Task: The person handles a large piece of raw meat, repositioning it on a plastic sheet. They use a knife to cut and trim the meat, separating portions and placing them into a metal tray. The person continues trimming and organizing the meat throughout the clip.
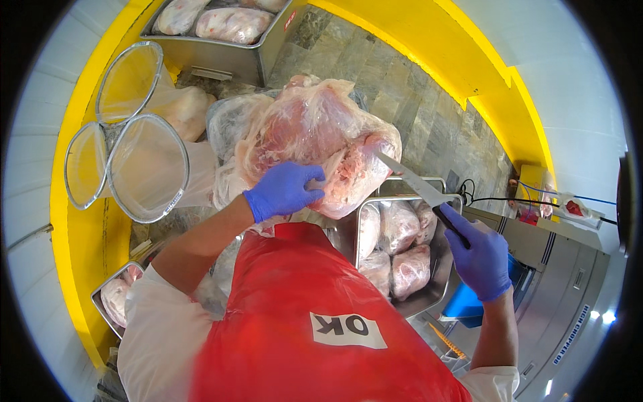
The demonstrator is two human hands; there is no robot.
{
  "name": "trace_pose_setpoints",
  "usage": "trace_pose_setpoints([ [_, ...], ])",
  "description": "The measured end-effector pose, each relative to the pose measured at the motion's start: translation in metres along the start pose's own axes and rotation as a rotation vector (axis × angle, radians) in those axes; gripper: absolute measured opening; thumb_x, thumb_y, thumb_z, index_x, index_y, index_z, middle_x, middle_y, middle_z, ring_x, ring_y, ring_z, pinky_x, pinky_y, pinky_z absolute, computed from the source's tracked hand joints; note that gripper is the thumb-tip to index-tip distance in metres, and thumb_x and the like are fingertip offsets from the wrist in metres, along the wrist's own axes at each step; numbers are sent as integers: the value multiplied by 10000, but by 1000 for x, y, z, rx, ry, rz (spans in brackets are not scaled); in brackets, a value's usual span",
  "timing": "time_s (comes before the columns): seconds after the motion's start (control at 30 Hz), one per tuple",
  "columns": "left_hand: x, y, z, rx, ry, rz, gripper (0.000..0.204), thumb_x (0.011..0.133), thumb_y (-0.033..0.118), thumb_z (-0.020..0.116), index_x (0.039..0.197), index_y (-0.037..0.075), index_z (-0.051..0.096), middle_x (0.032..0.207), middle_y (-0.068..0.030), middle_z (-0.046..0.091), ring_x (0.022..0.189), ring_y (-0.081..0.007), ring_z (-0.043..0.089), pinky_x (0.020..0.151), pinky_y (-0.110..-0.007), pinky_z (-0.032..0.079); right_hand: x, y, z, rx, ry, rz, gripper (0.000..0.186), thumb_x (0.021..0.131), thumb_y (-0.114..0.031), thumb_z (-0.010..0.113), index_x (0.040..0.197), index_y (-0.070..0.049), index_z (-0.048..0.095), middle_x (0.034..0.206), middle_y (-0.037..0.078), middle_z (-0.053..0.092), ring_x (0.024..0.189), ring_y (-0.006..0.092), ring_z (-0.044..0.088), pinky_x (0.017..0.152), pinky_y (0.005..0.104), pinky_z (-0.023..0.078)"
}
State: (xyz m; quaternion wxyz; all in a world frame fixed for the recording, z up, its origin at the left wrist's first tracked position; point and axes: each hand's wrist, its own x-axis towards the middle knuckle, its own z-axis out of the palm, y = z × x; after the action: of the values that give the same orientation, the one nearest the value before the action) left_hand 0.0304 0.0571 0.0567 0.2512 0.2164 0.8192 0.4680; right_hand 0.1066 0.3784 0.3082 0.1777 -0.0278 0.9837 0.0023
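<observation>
The bare left forearm (211, 238) slants up and rightward to the left grip (281, 191), a hand in a thin blue-violet glove, its fingers bent and directed right. The bare right forearm (497, 328) rises almost upright from the lower edge, and the right grip (481, 258), a hand gloved in matching blue-violet, angles leftward with fingers curled closed.

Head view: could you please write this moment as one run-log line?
left hand: touching meat; right hand: holding knife, tip at meat; tray: wrapped pieces
</observation>
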Motion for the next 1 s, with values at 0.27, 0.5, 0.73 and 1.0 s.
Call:
trace_pose_setpoints([
  [0.27,-2,7,-14,208,-193,31,344,973,381,738,1155,92,778,1105,-172,748,1054,-378,704,912,-490,554,24,8,5,-64,-81,-70,443,960,-281,729,1402,-299,709,819,138,711,720,358,706,654,476,564],
  [0.5,82,-46,-46,365,782,-41,646,932,458,777,1433,68,659,1404,-309,627,1373,-470,550,1113,-527,484,46,5,-15,-139,-77,-226,375,970,-271,704,1344,-247,728,799,135,713,703,361,705,633,486,558],
  [0.73,119,-81,-28,164,706,-33,529,998,373,705,1472,146,645,1470,-336,580,1398,-483,541,1130,-514,477,83,-3,-28,-149,-163,-304,346,992,-248,670,1326,-180,723,814,145,722,731,371,709,655,499,557],
  [1.0,114,-77,-26,238,745,-24,433,1021,330,676,1433,199,684,1447,-299,618,1335,-466,598,1068,-499,515,83,-15,0,-237,-246,-236,465,998,-245,681,1461,-225,644,788,153,690,672,358,703,593,500,557],
])
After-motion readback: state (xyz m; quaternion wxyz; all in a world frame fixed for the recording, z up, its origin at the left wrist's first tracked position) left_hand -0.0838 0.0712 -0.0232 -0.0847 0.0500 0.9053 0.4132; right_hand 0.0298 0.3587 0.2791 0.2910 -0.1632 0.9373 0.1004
